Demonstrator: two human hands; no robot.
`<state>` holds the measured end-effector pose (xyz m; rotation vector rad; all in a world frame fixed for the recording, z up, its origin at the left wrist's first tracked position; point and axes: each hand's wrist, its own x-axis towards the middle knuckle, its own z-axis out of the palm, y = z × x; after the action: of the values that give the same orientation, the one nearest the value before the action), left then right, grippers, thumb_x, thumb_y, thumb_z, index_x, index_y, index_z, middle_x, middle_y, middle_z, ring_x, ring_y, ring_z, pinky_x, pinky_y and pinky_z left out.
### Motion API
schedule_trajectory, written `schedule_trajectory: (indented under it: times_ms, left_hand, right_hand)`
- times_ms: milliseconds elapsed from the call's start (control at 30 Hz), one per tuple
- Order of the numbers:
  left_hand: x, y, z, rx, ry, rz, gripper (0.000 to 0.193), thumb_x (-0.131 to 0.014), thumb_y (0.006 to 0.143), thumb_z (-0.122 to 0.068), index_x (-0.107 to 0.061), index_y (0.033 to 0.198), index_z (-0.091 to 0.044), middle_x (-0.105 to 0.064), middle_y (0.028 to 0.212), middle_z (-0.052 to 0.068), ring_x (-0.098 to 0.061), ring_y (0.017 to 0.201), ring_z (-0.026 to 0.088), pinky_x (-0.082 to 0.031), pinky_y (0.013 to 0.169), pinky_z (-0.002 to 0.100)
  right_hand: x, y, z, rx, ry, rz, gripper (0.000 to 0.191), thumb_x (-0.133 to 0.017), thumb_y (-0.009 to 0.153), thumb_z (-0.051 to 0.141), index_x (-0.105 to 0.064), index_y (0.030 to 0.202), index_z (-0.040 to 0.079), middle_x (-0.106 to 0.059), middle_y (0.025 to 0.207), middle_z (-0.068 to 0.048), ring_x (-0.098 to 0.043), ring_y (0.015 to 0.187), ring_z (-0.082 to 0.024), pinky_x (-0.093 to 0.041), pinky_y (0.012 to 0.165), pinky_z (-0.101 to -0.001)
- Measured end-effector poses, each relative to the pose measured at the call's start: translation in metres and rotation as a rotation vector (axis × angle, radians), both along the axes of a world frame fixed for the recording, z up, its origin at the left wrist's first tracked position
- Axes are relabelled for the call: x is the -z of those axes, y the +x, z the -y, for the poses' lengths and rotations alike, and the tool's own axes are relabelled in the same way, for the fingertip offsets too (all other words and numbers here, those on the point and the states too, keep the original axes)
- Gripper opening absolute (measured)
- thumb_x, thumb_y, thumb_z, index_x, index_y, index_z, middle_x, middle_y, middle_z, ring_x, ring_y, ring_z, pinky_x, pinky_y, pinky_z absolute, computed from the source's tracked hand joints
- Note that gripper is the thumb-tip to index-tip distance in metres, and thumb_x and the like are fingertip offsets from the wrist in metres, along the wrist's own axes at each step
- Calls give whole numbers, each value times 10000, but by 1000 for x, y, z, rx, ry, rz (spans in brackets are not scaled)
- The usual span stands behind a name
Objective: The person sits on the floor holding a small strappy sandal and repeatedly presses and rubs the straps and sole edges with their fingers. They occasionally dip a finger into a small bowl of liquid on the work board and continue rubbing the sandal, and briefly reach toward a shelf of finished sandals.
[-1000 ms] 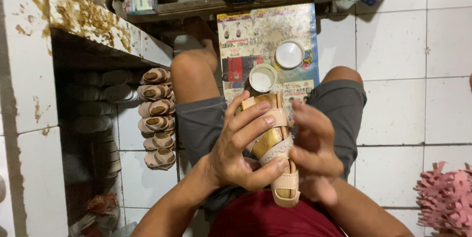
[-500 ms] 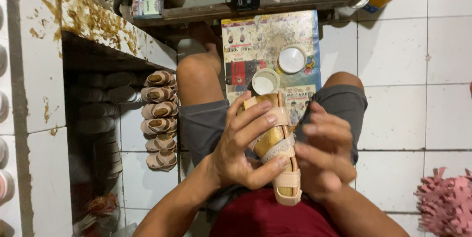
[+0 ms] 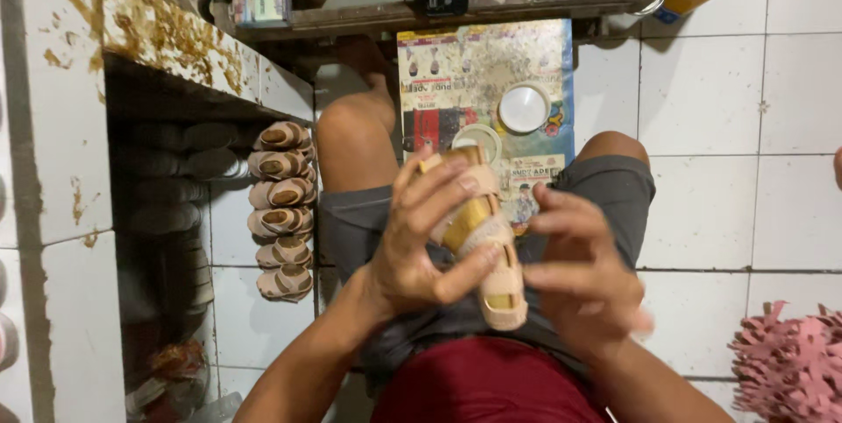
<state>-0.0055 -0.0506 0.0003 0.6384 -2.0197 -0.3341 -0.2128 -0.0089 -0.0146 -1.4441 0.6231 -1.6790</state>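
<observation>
My left hand (image 3: 430, 239) is wrapped around a small tan sandal (image 3: 478, 234); my fingers (image 3: 456, 190) curl over its top and my thumb pushes from below, so this hand is closed on it. The sandal sits in the air over my lap, between both hands, with its toe end pointing down toward my red shirt (image 3: 482, 383). My right hand (image 3: 583, 269) is just beside the sandal with its fingers spread and bent; it looks a bit blurry, and I cannot tell if it really touches the sandal or only comes near.

I think the sandal is light; the straps look soft and bendy, and the sole looks a little stiffer. The best place to hold it is around the middle of the sole, where my left hand already is; pulling on a thin strap could bend it out of shape.

Past my knees, a printed sheet (image 3: 487, 81) lies on the white floor (image 3: 728, 125); a round white lid (image 3: 524, 108) and a small open cup (image 3: 476, 139) rest on it. To my left, more tan sandals (image 3: 281, 208) stand in a stack beside a tiled shelf (image 3: 167, 37). A pink fuzzy thing (image 3: 789, 362) lies at the far right.
</observation>
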Motion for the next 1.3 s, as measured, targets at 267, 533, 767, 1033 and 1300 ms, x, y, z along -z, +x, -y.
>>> schedule_trajectory:
  times_ms: [267,533,767,1033,1300]
  left_hand:
    - [34,28,-1,-165,97,20,541,-828,954,-149,-457,1346,-170,-481,1417,181,-527,1383,421,-335,1231,719]
    - [53,38,-1,-249,92,-63,549,-792,978,-219,-428,1372,-102,-490,1407,162,-568,1334,407,-365,1202,698]
    - [40,41,8,-205,78,-35,435,-742,1005,-175,-479,1337,-78,-597,1398,195,-601,1347,383,-405,1195,666]
    - [21,11,8,-136,69,10,410,-796,986,-90,-594,1342,-110,-612,1413,154,-617,1346,352,-416,1217,630]
    - [-1,-6,2,-120,138,-4,519,-867,929,-119,-602,1375,-95,-626,1409,137,-626,1347,341,-447,1232,571]
  right_hand:
    - [122,-15,108,9,124,-1293,582,-707,919,491,-693,1292,45,-430,1476,-342,-339,1395,-503,-333,1113,-590]
    - [158,-15,128,57,-208,-1238,466,-805,889,362,-754,1187,7,-476,1541,-274,-414,1459,-439,-378,1197,-572]
    - [66,-8,58,100,299,-785,379,-523,1064,292,-765,892,57,-668,1370,-165,-545,1456,-324,-413,1242,-491]
    - [17,51,4,7,130,17,748,-206,1106,634,-603,1420,83,-306,1638,-265,-231,1591,-408,-141,1360,-499]
    - [34,19,2,76,123,-197,617,-270,1166,549,-568,1478,107,-368,1636,-300,-361,1567,-444,-275,1322,-521]
